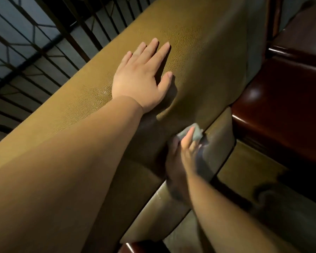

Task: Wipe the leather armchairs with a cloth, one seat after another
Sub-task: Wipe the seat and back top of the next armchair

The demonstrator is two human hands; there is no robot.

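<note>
A tan leather armchair (199,42) fills the view, its wide backrest top running from lower left to upper right. My left hand (142,77) lies flat on that top with its fingers straight and spread. Lower down, my right hand (182,152) presses a small grey cloth (194,133) against the front face of the backrest, near its right edge. The right hand is blurred and partly in shadow; its fingers look extended over the cloth. The seat cushion (171,207) shows below the right hand.
A dark metal railing (35,42) with thin bars runs along the left behind the chair. A glossy dark red-brown wooden piece (281,99) stands to the right of the armchair. More tan leather (244,176) shows at the lower right.
</note>
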